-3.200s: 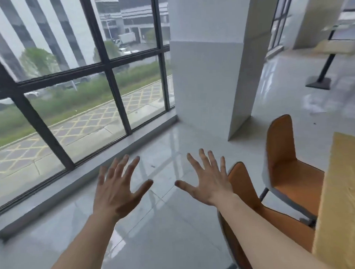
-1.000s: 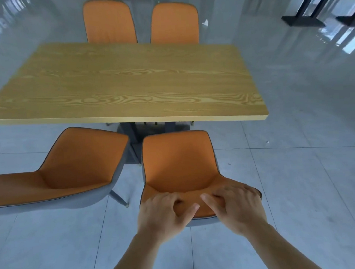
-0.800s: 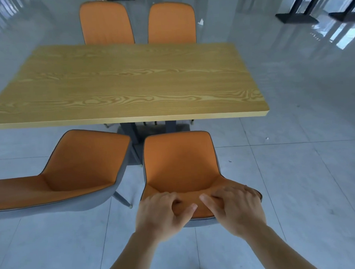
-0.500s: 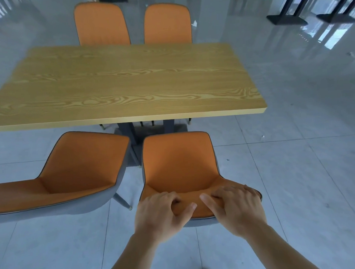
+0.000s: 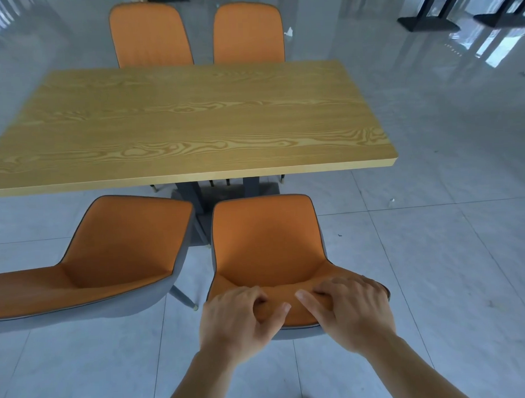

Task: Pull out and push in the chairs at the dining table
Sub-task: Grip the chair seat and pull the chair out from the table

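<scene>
Grip: our left hand (image 5: 241,320) and right hand (image 5: 353,310) both curl over the top edge of the near right chair (image 5: 267,246), fingers hooked inside the backrest, thumbs along the rim.
Chair position: it stands pulled clear of the dining table (image 5: 187,121), seat facing the table's near edge.
Risk, collision: pushed in crooked, we judge it could clip the near left chair (image 5: 108,263) just beside it, or the table base (image 5: 219,191).
Risk, tipping: pressure high on the backrest may lift the far legs.
Hidden: this chair's legs; the two far chairs (image 5: 151,36) below their backrests.
</scene>
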Tool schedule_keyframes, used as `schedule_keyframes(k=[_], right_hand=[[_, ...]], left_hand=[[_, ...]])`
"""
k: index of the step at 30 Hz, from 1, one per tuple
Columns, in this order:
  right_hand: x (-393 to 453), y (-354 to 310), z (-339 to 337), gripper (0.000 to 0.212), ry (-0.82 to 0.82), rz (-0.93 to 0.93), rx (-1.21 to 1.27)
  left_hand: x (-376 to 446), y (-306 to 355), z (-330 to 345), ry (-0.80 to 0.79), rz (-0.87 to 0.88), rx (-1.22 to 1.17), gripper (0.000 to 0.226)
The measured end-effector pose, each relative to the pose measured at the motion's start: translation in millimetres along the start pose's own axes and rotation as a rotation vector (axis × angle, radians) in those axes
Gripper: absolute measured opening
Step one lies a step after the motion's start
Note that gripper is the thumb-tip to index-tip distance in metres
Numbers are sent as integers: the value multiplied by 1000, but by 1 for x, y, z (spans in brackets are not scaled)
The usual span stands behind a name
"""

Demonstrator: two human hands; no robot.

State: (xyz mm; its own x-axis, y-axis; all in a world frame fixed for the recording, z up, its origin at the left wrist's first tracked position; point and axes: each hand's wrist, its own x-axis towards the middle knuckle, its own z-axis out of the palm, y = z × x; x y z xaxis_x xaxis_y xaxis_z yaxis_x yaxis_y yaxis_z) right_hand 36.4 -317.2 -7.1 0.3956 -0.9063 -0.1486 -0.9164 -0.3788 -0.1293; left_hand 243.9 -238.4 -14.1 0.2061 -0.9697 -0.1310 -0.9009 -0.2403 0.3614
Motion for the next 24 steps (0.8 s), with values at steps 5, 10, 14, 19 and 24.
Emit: schedule_keyframes(k=[5,10,14,19,24], right_hand=[[-1,0,-2,112,-14,0,-1],[-2,0,-3,113,-19,12,8],[-2,0,-3,114,-21,16,3],[-2,2,-7,117,-118,-1,-16],[-8,-6,-26,110,-205,-28,-30]], left_hand=[[0,0,1,-8,-4,10,77],[0,1,-1,-24,-8,9,76],[0,0,2,-33,-16,30,74],[-3,1,1,-56,-17,71,75],[-17,-3,-23,-54,10,90,91]])
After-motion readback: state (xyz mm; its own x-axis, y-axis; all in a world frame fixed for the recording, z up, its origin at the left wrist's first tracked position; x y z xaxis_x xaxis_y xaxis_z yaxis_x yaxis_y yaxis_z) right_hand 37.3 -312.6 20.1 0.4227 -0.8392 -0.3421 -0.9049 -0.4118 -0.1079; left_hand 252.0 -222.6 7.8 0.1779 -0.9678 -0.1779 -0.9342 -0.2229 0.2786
